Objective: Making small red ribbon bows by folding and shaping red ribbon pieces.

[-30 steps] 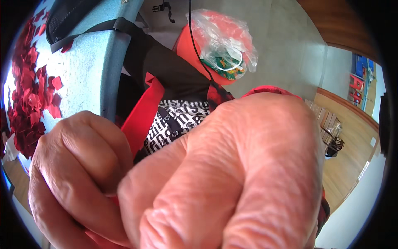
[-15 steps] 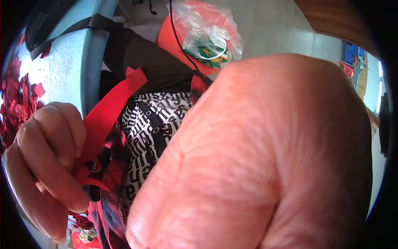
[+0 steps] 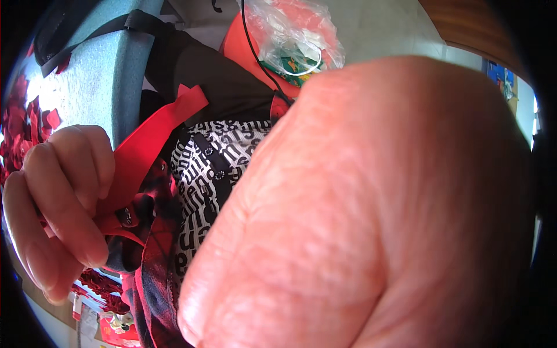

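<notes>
My left hand (image 3: 61, 197) is at the left, its fingers curled and pressed together. A flat red ribbon (image 3: 154, 136) runs out from beside its fingertips, slanting up to a cut end over dark trousers. A narrower loop of the same red shows under the fingers. My right hand (image 3: 325, 214) fills the middle and right, very close to the camera. Only its broad, creased skin shows; its fingers are hidden, so what it holds cannot be seen.
Many dark red petal-shaped pieces (image 3: 40, 122) lie on a light blue surface (image 3: 93, 98) at the left, with a black strap (image 3: 104, 37) across it. A red bucket (image 3: 235, 43) with clear plastic film (image 3: 290, 29) stands on the floor beyond my lap. A black cable (image 3: 250, 52) hangs before it.
My left hand has shifted a little up and left, with the ribbon's lower part. The right hand has risen slightly and covers more of the bucket and the far right side.
</notes>
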`<state>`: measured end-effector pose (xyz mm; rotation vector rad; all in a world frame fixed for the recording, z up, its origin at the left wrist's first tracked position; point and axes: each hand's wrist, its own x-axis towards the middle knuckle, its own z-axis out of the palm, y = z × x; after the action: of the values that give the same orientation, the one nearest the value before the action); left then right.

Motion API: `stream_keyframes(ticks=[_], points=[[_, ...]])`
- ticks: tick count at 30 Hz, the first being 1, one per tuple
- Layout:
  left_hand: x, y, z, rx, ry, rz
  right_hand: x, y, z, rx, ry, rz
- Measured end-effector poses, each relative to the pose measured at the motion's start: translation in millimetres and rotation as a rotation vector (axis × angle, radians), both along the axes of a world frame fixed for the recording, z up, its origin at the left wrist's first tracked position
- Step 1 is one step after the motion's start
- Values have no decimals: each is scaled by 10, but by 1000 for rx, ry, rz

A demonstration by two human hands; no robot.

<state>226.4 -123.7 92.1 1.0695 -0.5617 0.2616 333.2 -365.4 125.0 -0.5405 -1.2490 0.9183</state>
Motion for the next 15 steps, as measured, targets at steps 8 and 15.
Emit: stream_keyframes(ticks=[8,15], points=[[-19,-17,-167,-97,-44,29,-20,-8,7,4,2,-16],[27,-115,-359,-263,-195,60,-18,6,0,-6,2,-2]])
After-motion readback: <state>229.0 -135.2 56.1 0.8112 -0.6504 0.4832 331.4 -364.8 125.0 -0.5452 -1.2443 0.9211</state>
